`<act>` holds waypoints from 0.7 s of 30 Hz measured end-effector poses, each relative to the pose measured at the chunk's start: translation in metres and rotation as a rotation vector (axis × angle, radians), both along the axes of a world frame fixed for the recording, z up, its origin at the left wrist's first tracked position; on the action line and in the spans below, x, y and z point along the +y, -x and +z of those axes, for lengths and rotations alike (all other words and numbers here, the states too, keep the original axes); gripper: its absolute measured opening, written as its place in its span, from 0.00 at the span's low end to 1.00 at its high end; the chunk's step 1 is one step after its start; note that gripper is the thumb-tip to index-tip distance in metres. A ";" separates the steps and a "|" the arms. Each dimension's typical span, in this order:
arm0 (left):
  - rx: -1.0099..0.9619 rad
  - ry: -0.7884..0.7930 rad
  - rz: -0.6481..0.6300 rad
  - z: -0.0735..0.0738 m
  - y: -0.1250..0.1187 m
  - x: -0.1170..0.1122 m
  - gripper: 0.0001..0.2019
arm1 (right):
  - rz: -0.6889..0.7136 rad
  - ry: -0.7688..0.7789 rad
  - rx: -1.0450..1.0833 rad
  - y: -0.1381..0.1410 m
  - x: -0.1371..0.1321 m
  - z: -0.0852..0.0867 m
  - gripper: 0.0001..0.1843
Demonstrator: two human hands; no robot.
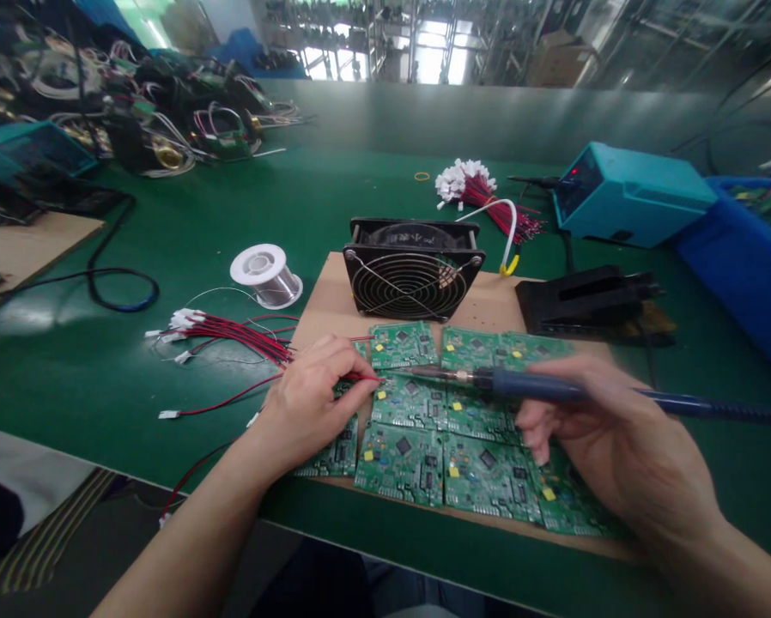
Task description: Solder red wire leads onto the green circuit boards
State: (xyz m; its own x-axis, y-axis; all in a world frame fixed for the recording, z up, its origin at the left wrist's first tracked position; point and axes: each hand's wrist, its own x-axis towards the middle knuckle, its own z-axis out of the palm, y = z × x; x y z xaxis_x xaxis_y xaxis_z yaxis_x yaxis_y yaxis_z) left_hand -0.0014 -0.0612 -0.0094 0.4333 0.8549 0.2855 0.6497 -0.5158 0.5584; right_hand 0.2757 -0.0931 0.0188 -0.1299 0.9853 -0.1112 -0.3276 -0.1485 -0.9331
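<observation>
My left hand (321,396) pinches a thin red wire (363,376) at the left edge of a green circuit board (411,400). In my right hand (623,438), slightly blurred, is a soldering iron (533,384) with a blue handle. Its metal tip points left and lies close to the wire's end; whether they touch I cannot tell. Several more circuit boards (401,463) lie in rows on a brown board (321,322), partly under both hands. A bundle of red and black wires with white connectors (231,333) lies left of my left hand.
A black fan (415,273) stands behind the boards. A solder spool (266,275) is at its left, an iron stand (582,300) at its right. Farther back are another wire bundle (482,193), a teal soldering station (630,193) and a blue bin (739,266). Tangled parts (166,120) fill the back left.
</observation>
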 end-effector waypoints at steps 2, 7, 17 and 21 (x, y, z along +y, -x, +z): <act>-0.004 0.009 0.008 0.000 0.000 0.000 0.05 | 0.000 0.007 -0.003 0.001 -0.001 -0.001 0.12; 0.012 0.037 0.040 0.001 0.001 0.000 0.06 | 0.034 0.029 0.000 0.003 -0.003 -0.003 0.12; 0.011 0.040 0.048 0.001 0.001 0.000 0.06 | 0.102 0.048 -0.006 0.003 -0.006 -0.006 0.11; 0.020 0.053 0.047 0.001 0.001 0.000 0.06 | 0.105 0.049 0.001 0.005 -0.005 -0.006 0.11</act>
State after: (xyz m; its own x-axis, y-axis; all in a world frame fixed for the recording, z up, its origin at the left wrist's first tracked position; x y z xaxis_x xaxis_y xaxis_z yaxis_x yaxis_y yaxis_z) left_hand -0.0022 -0.0612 -0.0082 0.3976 0.8879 0.2313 0.6835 -0.4548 0.5709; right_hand 0.2704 -0.0978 0.0129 -0.2323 0.9596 -0.1586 -0.3088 -0.2274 -0.9236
